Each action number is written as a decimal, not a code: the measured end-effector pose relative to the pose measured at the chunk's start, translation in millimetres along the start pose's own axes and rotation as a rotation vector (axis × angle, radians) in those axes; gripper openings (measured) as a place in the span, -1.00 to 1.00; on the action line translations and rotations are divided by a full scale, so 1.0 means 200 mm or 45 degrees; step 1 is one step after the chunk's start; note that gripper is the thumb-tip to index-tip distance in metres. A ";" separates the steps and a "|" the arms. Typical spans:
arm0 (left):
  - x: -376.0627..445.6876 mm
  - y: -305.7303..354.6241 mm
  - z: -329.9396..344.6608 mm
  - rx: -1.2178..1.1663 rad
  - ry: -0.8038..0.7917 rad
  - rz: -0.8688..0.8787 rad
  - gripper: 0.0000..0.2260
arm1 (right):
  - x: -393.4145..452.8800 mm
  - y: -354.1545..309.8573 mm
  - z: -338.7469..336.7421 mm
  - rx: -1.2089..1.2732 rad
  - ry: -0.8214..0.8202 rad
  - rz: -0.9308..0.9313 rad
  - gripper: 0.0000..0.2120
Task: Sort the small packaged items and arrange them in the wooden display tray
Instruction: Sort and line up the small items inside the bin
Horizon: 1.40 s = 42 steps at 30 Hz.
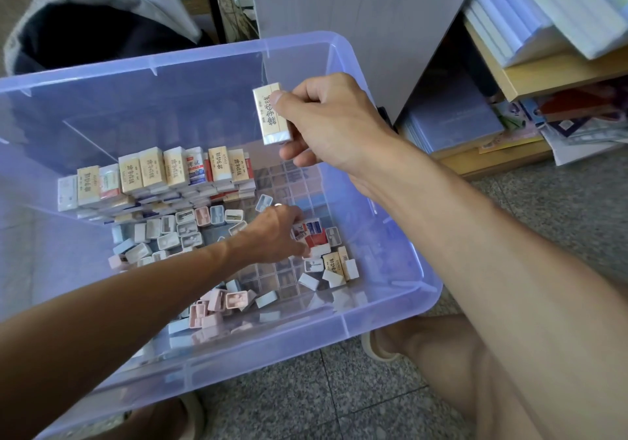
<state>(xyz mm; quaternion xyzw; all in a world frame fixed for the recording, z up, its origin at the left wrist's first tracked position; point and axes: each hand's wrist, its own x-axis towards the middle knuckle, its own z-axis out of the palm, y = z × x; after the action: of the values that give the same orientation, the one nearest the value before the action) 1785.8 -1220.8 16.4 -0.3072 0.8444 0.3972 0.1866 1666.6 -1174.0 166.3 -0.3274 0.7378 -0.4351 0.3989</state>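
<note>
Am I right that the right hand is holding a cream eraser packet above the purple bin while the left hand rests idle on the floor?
Not quite: the head view shows the left hand reaching down into the purple bin, fingers on the red and blue packets. The right hand does hold the cream eraser packet above the bin.

Erasers (163, 171) stacked at bin's (217, 354) back, sharpeners (170, 239) in front.

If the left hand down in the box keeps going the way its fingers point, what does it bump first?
Probably the red, white and blue packaged eraser: the left hand already has its fingertips at it, inside the clear purple plastic bin.
</note>
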 end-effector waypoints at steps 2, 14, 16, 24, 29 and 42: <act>0.00 0.00 0.02 0.008 -0.050 0.006 -0.72 | 0.00 0.00 0.00 0.001 0.003 -0.002 -0.75; 0.00 0.03 0.01 -0.187 -0.176 -0.145 -0.78 | 0.01 0.01 0.00 -0.013 0.007 -0.009 -0.75; -0.01 0.03 0.00 -0.235 -0.163 -0.147 -0.75 | 0.01 0.01 0.01 -0.023 0.001 -0.009 -0.75; -0.18 -0.03 -0.15 -0.560 -0.067 -0.227 -0.81 | 0.05 0.00 0.09 0.012 -0.028 0.005 -0.76; -0.45 -0.12 -0.29 -1.034 0.007 -0.375 -0.74 | 0.10 -0.01 0.24 0.006 -0.049 0.027 -0.74; -1.04 -0.30 -0.41 -1.730 0.627 -0.587 -0.91 | 0.22 -0.04 0.71 -0.110 -0.311 0.135 -0.82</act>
<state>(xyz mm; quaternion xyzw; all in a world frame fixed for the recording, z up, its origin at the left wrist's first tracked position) 1974.2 -1237.2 149.0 -0.6031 0.3457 0.7009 -0.1595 1771.2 -1269.2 117.5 -0.3554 0.7179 -0.3383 0.4938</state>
